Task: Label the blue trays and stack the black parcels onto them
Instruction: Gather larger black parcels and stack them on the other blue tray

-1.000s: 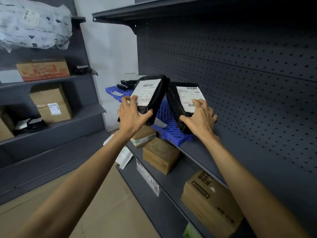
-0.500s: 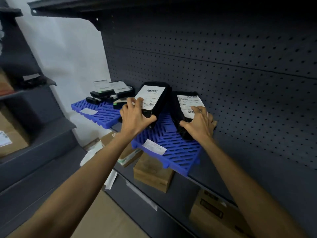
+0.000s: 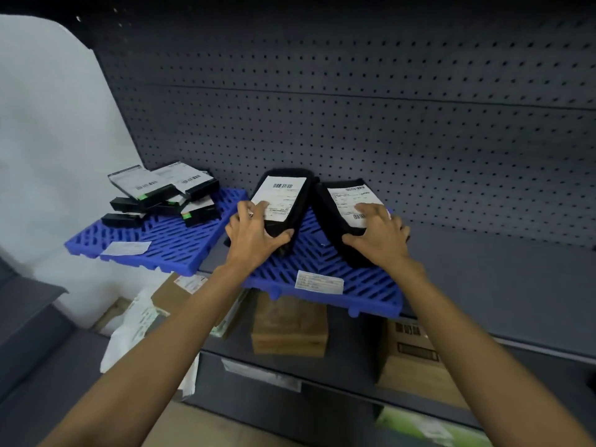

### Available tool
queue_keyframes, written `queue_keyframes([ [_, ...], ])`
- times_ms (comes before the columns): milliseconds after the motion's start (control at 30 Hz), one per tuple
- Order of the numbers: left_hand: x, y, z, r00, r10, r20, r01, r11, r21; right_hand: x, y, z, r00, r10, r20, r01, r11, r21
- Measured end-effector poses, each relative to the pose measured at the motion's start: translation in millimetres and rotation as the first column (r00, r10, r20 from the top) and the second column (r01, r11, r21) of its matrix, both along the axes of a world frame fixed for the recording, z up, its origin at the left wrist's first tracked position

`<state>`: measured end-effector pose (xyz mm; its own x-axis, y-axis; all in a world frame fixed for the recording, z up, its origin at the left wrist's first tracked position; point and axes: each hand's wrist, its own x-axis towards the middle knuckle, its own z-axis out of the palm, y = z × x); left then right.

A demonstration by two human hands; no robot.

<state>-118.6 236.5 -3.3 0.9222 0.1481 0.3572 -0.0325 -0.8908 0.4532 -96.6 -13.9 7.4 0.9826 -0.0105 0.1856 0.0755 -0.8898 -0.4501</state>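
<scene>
Two blue slatted trays sit on a grey shelf. The nearer tray [image 3: 364, 285] carries a white label [image 3: 319, 281] at its front edge. My left hand [image 3: 254, 235] grips a black parcel [image 3: 292, 208] with a white shipping label, held tilted over that tray. My right hand [image 3: 377, 235] grips a second black parcel [image 3: 335, 217] that leans on the tray's right side. The left tray [image 3: 161, 246] also bears a white label [image 3: 125, 248] and holds several black boxes [image 3: 161, 195] in a loose pile.
A dark pegboard wall [image 3: 387, 124] backs the shelf, and bare grey shelf [image 3: 500, 285] runs to the right of the trays. On the shelf below stand cardboard boxes [image 3: 288, 327] and a white plastic mailer [image 3: 135, 330]. A white wall [image 3: 48, 140] is at the left.
My view has swung right and closer to the shelf, and the left tray with its boxes has come into full view. Both hands have brought the parcels lower onto the nearer tray.
</scene>
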Motion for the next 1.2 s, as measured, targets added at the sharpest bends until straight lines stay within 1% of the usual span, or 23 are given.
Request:
queue_keyframes([
  [133, 0, 5, -1, 0.998, -0.057, 0.013, 0.057, 0.998, -0.005, -4, -1, 6, 0.999, 0.024, -0.027, -0.026, 0.997, -0.079],
  [200, 0, 5, 0, 0.995, -0.096, 0.023, 0.096, 0.995, 0.021, -8, 0, 10, 0.999, 0.029, -0.027, -0.032, 0.992, -0.124],
  [300, 3, 3, 8, 0.991, -0.132, 0.029, 0.128, 0.986, 0.111, -18, -1, 17, 0.999, 0.041, -0.008, -0.042, 0.985, -0.17],
  [400, 3, -4, 19, 0.98, -0.197, 0.036, 0.187, 0.963, 0.194, -30, -10, 23, 0.998, 0.045, 0.04, -0.037, 0.984, -0.176],
  [467, 4, -14, 28, 0.964, -0.264, 0.041, 0.247, 0.938, 0.244, -40, -22, 28, 0.997, 0.043, 0.059, -0.031, 0.982, -0.188],
  [567, 6, -40, 42, 0.935, -0.355, 0.009, 0.334, 0.889, 0.314, -59, -49, 34, 0.999, 0.013, 0.042, -0.004, 0.978, -0.207],
  [633, 5, -64, 48, 0.908, -0.419, -0.018, 0.404, 0.861, 0.311, -77, -73, 34, 0.999, -0.028, 0.021, 0.032, 0.972, -0.234],
  [767, -7, -125, 54, 0.842, -0.537, -0.053, 0.532, 0.809, 0.25, -121, -130, 31, 0.988, -0.152, -0.029, 0.139, 0.951, -0.278],
  [900, -30, -197, 54, 0.77, -0.632, -0.089, 0.629, 0.727, 0.275, -176, -191, 30, 0.957, -0.285, -0.06, 0.255, 0.92, -0.299],
  [1067, -75, -301, 53, 0.69, -0.709, -0.148, 0.714, 0.63, 0.305, -259, -270, 37, 0.909, -0.412, -0.064, 0.372, 0.871, -0.32],
  [1200, -127, -390, 53, 0.595, -0.788, -0.157, 0.788, 0.533, 0.309, -333, -339, 43, 0.853, -0.519, -0.053, 0.479, 0.82, -0.313],
])
